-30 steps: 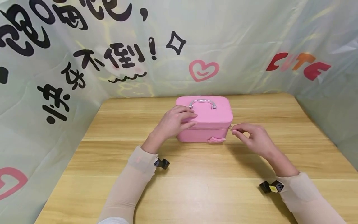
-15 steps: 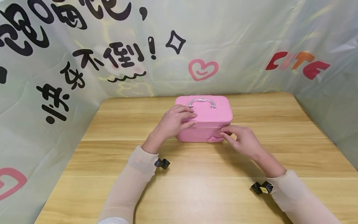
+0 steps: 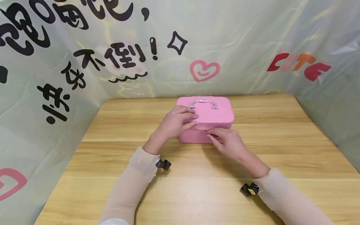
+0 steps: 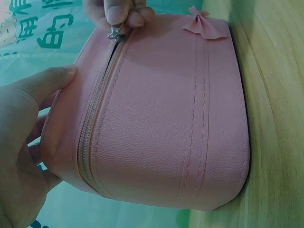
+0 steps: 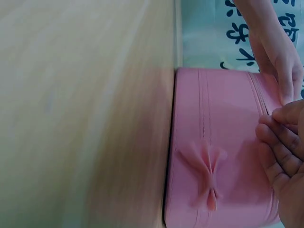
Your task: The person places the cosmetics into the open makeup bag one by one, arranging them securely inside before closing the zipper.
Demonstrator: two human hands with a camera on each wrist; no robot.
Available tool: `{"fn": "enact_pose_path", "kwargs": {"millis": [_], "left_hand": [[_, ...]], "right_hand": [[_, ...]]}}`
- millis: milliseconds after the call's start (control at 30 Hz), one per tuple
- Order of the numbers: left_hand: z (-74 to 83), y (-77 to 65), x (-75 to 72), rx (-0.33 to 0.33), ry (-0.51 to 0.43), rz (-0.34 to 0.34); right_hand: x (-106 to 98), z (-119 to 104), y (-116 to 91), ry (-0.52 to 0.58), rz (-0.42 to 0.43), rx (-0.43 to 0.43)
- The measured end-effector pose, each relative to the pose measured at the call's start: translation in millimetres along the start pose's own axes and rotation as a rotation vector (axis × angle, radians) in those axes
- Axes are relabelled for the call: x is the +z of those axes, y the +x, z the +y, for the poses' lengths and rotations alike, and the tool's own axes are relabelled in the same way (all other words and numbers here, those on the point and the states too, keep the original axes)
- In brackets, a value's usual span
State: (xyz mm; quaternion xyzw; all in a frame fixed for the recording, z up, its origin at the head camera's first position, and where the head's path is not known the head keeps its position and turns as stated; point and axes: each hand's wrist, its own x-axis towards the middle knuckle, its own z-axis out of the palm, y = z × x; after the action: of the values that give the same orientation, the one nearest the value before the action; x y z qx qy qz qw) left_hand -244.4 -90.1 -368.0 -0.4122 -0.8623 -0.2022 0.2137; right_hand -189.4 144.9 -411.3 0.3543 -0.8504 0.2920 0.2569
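A pink vanity case (image 3: 197,136) stands on the table, its lid down and a silver handle (image 3: 203,101) on top. My left hand (image 3: 175,122) rests on the left part of the lid, thumb along the front edge, fingers relaxed. At the front seam, my right hand (image 3: 227,142) pinches the metal zipper pull (image 4: 116,35) between thumb and forefinger. In the left wrist view, the zipper (image 4: 85,142) runs on from the pull toward the case's left side, with a narrow dark gap close to the pull. A pink bow (image 5: 209,175) decorates the front, hidden behind my right hand in the head view.
The wooden table (image 3: 191,193) extends around the case. Behind it and at both sides hangs a pale printed cloth (image 3: 239,40) with black lettering and a pink heart. Small black cameras (image 3: 163,164) sit on both wrists.
My right hand has moved left with the zipper pull, from the case's right side to about the middle of its front. The left hand and the case stay in place.
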Motion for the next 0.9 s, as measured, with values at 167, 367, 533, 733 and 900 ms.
{"fn": "enact_pose_path", "kwargs": {"millis": [167,367,533,733,900], "left_hand": [[0.8,1.0,-1.3,0.01,0.003,-0.002],[0.5,1.8,-1.5,0.011,0.002,-0.005],[0.2,2.2,-1.1,0.003,-0.01,-0.003],[-0.2,3.1,-1.4,0.009,-0.012,-0.043],[-4.9,0.5,-6.3,0.015,-0.033,-0.095]], "right_hand": [[8.1,-9.3,6.9,0.005,0.007,0.006],[22.3,-19.3,15.9,-0.021,0.019,-0.008],[30.3,-25.1,21.7,-0.016,-0.01,-0.009],[20.3,-25.6,17.6,0.008,-0.099,0.039],[6.0,-24.0,15.0,0.006,-0.071,0.016]]}}
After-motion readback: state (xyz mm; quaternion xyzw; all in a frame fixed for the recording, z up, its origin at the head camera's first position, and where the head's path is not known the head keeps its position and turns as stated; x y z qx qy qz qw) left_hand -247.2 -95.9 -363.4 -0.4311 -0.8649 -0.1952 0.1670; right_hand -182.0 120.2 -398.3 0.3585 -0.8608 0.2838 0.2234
